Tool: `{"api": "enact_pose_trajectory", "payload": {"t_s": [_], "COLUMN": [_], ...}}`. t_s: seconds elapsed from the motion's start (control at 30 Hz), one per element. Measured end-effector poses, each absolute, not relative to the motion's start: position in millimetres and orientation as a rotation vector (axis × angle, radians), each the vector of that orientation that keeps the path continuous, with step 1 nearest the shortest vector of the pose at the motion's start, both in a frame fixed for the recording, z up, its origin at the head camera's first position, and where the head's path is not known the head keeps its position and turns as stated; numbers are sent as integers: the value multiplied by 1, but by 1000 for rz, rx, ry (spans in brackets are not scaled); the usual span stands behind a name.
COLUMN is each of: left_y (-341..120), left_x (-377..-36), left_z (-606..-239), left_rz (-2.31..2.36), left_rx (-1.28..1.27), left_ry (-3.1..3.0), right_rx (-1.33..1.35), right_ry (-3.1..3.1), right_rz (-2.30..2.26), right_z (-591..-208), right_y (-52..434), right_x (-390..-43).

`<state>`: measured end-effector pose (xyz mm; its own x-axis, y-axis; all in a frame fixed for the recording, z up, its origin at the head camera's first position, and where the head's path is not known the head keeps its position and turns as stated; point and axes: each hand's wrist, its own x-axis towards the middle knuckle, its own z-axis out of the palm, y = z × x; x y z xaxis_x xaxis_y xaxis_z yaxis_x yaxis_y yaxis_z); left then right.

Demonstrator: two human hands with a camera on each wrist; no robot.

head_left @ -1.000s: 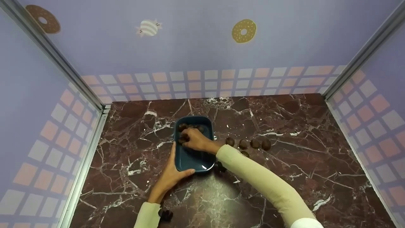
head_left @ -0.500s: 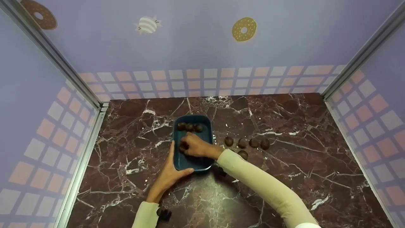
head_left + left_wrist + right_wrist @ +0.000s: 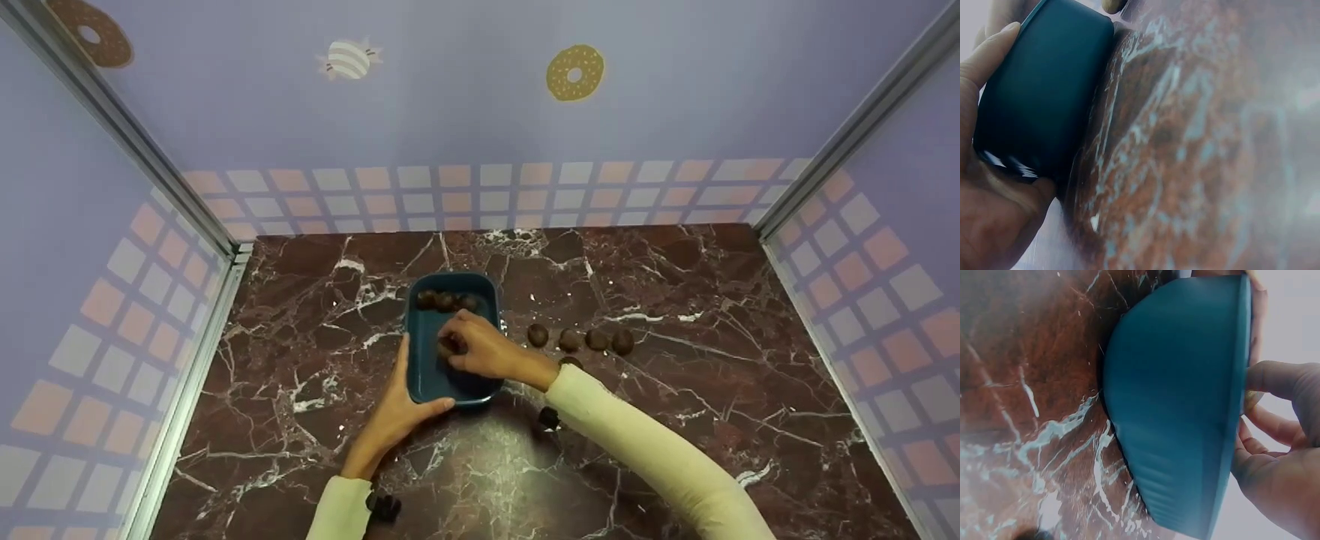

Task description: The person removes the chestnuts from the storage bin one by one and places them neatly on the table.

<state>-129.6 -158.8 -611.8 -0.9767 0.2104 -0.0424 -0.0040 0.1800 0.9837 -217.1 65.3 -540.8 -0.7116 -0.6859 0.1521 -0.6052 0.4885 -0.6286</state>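
A deep blue-green rectangular dish (image 3: pixel 433 386) stands on the marbled table in the head view. My left hand (image 3: pixel 405 409) holds its near left corner, thumb along the near rim and fingers up the left side. Inside the dish, my right hand (image 3: pixel 484 349) pinches a brown nut-like ball (image 3: pixel 448 348), partly hidden by the fingers. A row of brown balls (image 3: pixel 445 301) lies along the dish's far end. In the right wrist view, the dish wall (image 3: pixel 1179 382) hides most of what the right fingers (image 3: pixel 1272 379) hold.
Several more brown balls (image 3: pixel 570 340) lie on the table right of the dish, one partly behind the right wrist. Lilac panels (image 3: pixel 480 127) enclose the marbled table (image 3: pixel 675 405) at the back and both sides. Each wrist carries a small black device (image 3: pixel 384 508).
My right hand has drawn back from the dish's left wall toward its middle, still pinching the ball. The row at the far end has come into fuller view. My left hand keeps its hold.
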Motion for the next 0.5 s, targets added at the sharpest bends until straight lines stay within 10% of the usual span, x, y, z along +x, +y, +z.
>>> {"api": "enact_pose_trajectory", "payload": {"t_s": [0.5], "left_y": [-157], "left_x": [-130], "left_z": [-611], "left_rz": [1888], "left_rx": [171], "left_ry": [2283], "right_rx": [-982], "right_ry": [2613], "right_rz": [-1301], "right_z": [-531], "right_y": [114], "right_x": [-201]}}
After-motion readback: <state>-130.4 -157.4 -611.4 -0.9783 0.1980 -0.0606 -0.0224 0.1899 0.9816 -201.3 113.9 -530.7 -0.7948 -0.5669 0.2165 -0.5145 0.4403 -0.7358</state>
